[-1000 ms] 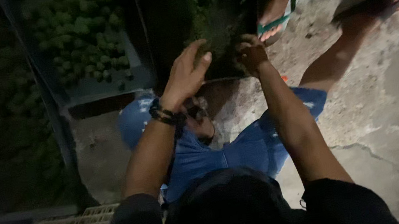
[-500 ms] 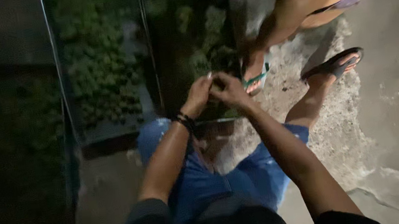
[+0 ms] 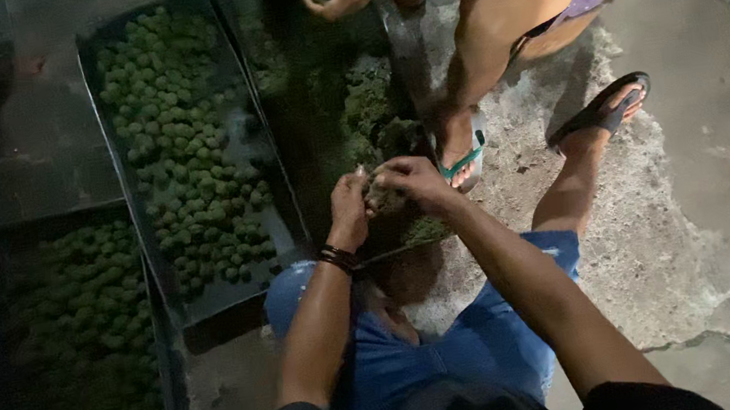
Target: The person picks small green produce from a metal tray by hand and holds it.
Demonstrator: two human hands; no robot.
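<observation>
Dim, cracked concrete floor

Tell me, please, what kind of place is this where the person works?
Probably an informal work area on the ground, dimly lit, perhaps a yard or shed. The floor is rough cracked concrete, shallow trays full of small green balls lie on it, and both hands, left hand and right hand, shape a green lump.

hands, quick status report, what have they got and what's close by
Left hand and right hand pinched together on a small green clump. Trays of green balls at left. Another person's foot close beside.
</observation>
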